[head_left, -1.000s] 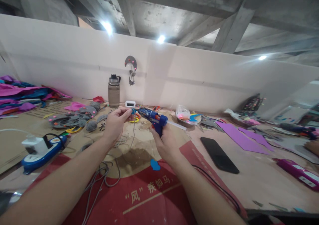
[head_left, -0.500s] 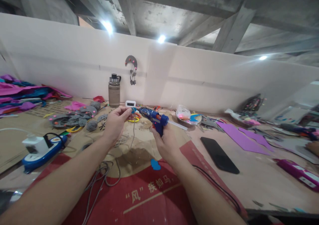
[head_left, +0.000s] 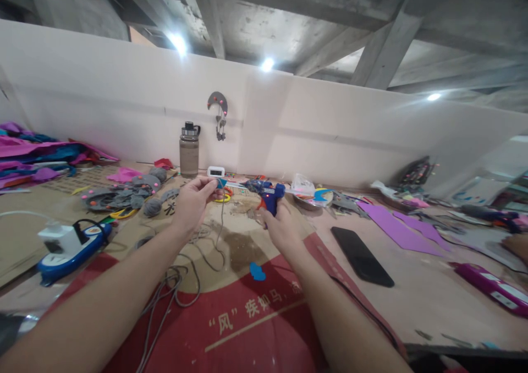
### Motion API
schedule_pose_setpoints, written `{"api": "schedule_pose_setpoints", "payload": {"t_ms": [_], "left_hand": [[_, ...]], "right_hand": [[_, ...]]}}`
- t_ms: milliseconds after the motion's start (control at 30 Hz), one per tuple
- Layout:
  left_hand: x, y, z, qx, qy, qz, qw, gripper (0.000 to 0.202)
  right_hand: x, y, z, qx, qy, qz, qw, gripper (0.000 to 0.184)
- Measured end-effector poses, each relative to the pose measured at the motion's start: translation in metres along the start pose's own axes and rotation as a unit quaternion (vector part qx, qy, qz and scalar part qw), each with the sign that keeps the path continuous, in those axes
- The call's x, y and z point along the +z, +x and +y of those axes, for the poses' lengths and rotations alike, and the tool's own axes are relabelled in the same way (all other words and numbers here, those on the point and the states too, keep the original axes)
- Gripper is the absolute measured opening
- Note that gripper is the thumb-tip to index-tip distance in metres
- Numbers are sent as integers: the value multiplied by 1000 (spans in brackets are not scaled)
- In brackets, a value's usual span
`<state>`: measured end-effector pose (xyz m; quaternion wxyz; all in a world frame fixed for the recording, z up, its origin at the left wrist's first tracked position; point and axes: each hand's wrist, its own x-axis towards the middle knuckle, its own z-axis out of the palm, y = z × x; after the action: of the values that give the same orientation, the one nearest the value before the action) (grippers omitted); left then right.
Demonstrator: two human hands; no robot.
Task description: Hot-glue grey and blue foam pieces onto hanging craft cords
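Note:
Between thumb and fingers, my left hand [head_left: 197, 201] pinches a small blue felt piece [head_left: 221, 183]. A grey cord [head_left: 222, 219] hangs from that piece down to a loose tangle on the table. My right hand [head_left: 280, 224] is wrapped round the handle of a blue hot glue gun [head_left: 270, 195], its nozzle pointing left toward the felt with a gap between. Below the hands, other blue felt cut-outs [head_left: 257, 272] lie on a red and tan paper sheet [head_left: 264, 329].
A water bottle [head_left: 189, 150] stands at the back beside a small white digital clock [head_left: 216, 172]. Rightward lie a black phone [head_left: 362, 256], purple felt [head_left: 398, 227] and a magenta power strip [head_left: 493, 289]. A blue-white power strip [head_left: 74, 252] and grey yarn balls [head_left: 152, 207] are at left.
My right hand has drawn the glue gun rightward, away from the blue felt, and its nozzle has swung to nearly level. My left hand has stayed almost still.

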<state>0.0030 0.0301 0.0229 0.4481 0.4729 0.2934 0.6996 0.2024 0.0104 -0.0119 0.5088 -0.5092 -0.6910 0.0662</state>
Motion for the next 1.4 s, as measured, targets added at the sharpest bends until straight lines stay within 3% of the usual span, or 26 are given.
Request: {"api": "schedule_pose_setpoints", "payload": {"t_ms": [100, 167, 233, 367, 433, 500, 567, 633, 733, 867, 1000, 1400], "left_hand": [[-1, 0, -3, 8, 48, -17, 999, 25], [-2, -1, -3, 29, 124, -25, 992, 23], [-2, -4, 0, 76, 225, -24, 971, 19], [-1, -12, 7, 236, 372, -40, 897, 9], [0, -15, 10, 296, 407, -70, 861, 6], [0, -16, 11, 331, 432, -98, 833, 6], [0, -16, 11, 350, 445, -112, 817, 7], [-2, -14, 11, 357, 447, -112, 812, 8], [-4, -12, 10, 336, 443, -83, 827, 6], [-5, -11, 7, 222, 390, -62, 891, 11], [-1, -9, 2, 89, 241, -72, 964, 21], [7, -15, 3, 29, 178, -78, 981, 22]], "right_hand": [[-2, 12, 14, 153, -91, -110, 978, 16], [-5, 16, 21, 186, -170, -147, 956, 16], [-9, 16, 24, 196, -218, -145, 945, 18], [-15, 9, 16, 182, -286, -70, 938, 19], [-11, 6, 0, 147, -215, -29, 965, 18], [0, 5, -19, 104, -40, -14, 994, 16], [15, 6, -39, 57, 139, -33, 988, 16], [30, 9, -54, 56, 261, -72, 961, 21], [46, 14, -64, 94, 337, -77, 934, 25], [47, 17, -65, 55, 291, -11, 955, 14], [39, 14, -66, 20, 245, 15, 969, 6], [34, 8, -57, 23, 173, 33, 984, 10]]}}
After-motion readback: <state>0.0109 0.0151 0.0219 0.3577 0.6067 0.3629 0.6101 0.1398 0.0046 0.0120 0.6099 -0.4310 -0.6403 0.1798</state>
